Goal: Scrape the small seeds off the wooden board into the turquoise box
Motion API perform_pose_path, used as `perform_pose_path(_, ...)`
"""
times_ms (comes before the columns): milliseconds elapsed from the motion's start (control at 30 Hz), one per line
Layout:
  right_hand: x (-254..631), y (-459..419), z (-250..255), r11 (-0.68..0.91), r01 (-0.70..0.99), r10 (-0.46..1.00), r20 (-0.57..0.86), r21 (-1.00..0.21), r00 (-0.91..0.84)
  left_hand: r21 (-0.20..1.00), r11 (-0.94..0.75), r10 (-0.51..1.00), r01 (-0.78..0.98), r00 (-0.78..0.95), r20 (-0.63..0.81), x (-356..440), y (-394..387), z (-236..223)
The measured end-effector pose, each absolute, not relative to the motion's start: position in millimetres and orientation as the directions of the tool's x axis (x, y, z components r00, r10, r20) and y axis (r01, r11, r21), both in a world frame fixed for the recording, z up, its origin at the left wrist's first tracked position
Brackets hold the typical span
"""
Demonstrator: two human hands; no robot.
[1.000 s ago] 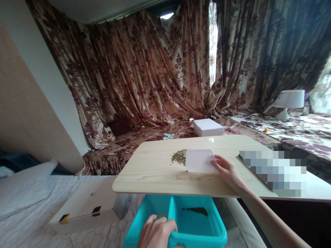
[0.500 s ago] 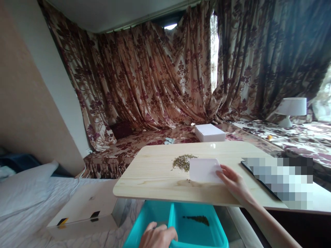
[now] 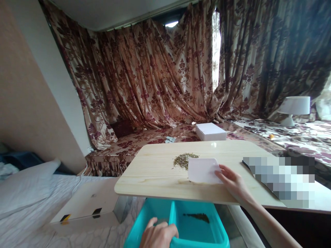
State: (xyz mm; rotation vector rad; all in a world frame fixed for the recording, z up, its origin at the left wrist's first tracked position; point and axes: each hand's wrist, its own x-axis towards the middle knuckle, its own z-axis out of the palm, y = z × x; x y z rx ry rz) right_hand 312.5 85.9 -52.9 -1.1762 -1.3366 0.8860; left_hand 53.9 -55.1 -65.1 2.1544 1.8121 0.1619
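My right hand (image 3: 231, 177) pinches the right edge of a white card (image 3: 203, 170) over the pale wooden tabletop (image 3: 144, 172). A loose heap of small green-brown dried bits (image 3: 183, 160) lies left of the card and partly behind it; whether they touch I cannot tell. Below the table's near edge is a turquoise two-compartment bin (image 3: 214, 239). My left hand (image 3: 159, 236) is closed on its near rim by the divider, some fingertips hidden. More dark bits (image 3: 198, 217) lie in the bin's right compartment.
A blurred-out flat device (image 3: 281, 182) lies on the table's right side. Behind the table stands a white box (image 3: 210, 131) on a floral-covered surface. A long pale box (image 3: 85, 203) rests on the bed at left, near a pillow (image 3: 31, 186). A white lamp (image 3: 297, 106) stands far right.
The white card has come slightly toward me across the table, then shifted a little left. The view has tilted slightly. My left hand keeps its hold on the bin.
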Motion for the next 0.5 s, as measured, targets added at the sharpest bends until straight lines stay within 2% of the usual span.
perform_pose_path(267,311.2,68.7,-46.4,0.177,0.102,0.978,0.164,-0.979,-0.126,0.351,-0.104,0.98,0.931,0.156,-0.124,58.5,-60.5,-57.7)
perform_pose_path(367,311.0,72.8,-45.1,0.183,0.072,0.982,0.179,-0.981,-0.055,0.368,-0.1,0.979,0.925,0.157,-0.127,58.2,-60.4,-56.2)
perform_pose_path(500,309.0,84.0,-48.0,0.213,0.132,0.973,0.223,-0.968,0.063,0.371,-0.097,0.98,0.924,0.154,-0.127,57.4,-59.5,-57.4)
